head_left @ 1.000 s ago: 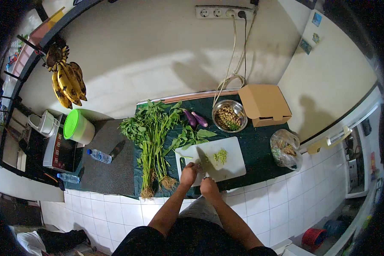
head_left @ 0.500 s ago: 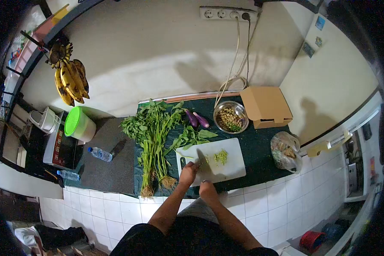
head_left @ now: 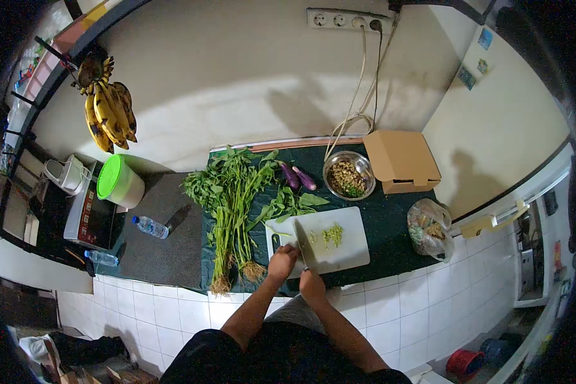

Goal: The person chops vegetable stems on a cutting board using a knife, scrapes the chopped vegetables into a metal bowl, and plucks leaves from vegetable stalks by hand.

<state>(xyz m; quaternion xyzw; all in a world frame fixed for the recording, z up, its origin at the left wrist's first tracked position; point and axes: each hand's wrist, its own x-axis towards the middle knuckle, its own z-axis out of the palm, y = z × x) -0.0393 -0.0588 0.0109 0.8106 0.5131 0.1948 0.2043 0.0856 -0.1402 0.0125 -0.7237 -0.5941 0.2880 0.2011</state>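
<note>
My right hand [head_left: 312,285] is closed around the handle of a knife [head_left: 301,240], whose blade points away from me over the white cutting board [head_left: 352,253]. Left of the blade, my left hand [head_left: 283,261] is closed with fingertips down on the board; what they press or hold is hidden. A pale green stem [head_left: 278,231] lies on the board just beyond those fingers. Chopped green pieces [head_left: 333,235] form a small heap right of the blade. Leafy green sprigs [head_left: 289,206] lie at the board's far edge.
Rooted leafy greens [head_left: 232,217] lie to the left, with two eggplants [head_left: 297,177] behind the board. A metal bowl of chopped food [head_left: 349,175], a cardboard box [head_left: 403,160] and a plastic bag [head_left: 429,229] stand right. A water bottle [head_left: 151,227] lies left; bananas [head_left: 111,114] hang above.
My right hand has shifted slightly away from me, toward the board, and the knife blade now shows more clearly. My left hand stays at nearly the same spot. The view has shifted slightly.
</note>
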